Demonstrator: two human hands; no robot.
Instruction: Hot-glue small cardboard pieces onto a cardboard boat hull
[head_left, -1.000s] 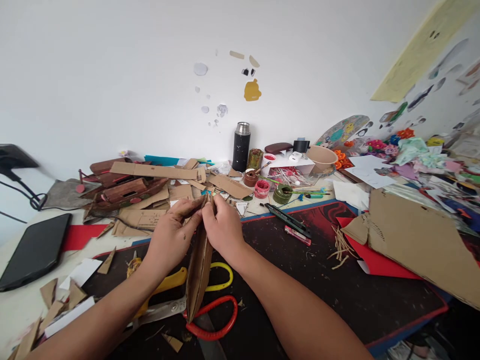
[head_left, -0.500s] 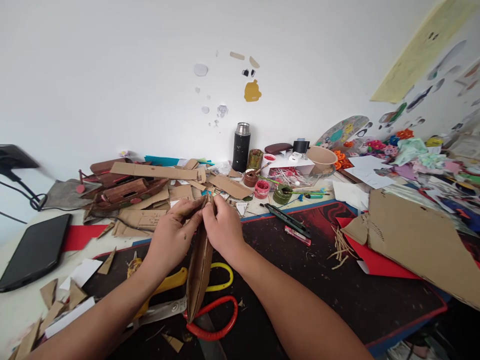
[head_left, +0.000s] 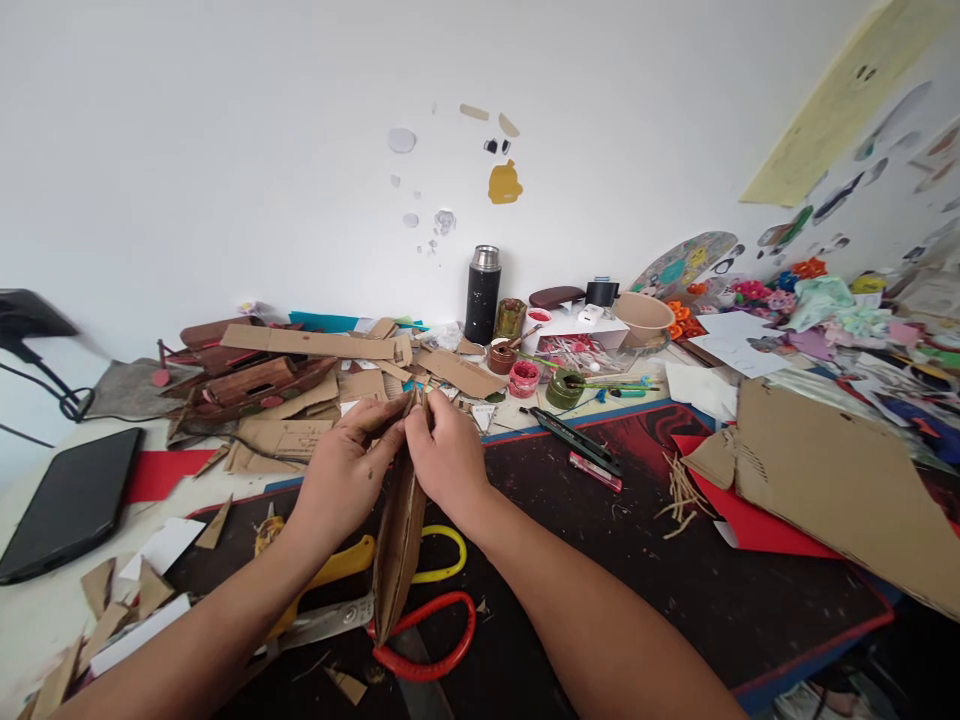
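A narrow, boat-shaped cardboard piece [head_left: 397, 560] points toward me, with its far end pinched between both hands. My left hand [head_left: 349, 465] is closed on the left side of that end, thumb and fingers pressed together. On the right side, my right hand [head_left: 448, 450] grips the same end, its thumb beside the left one. The fingertips hide the exact spot they press. Below the cardboard lie red-handled scissors [head_left: 469, 640] and yellow-handled scissors [head_left: 459, 555], partly covered by it.
Cardboard scraps [head_left: 352, 385] and a brown model boat [head_left: 255, 385] lie at the back left. A black thermos [head_left: 484, 295] stands behind paint jars [head_left: 523, 378]. A utility knife [head_left: 574, 440] rests right of my hands. A large cardboard sheet [head_left: 832, 480] is far right, a tablet [head_left: 71, 500] far left.
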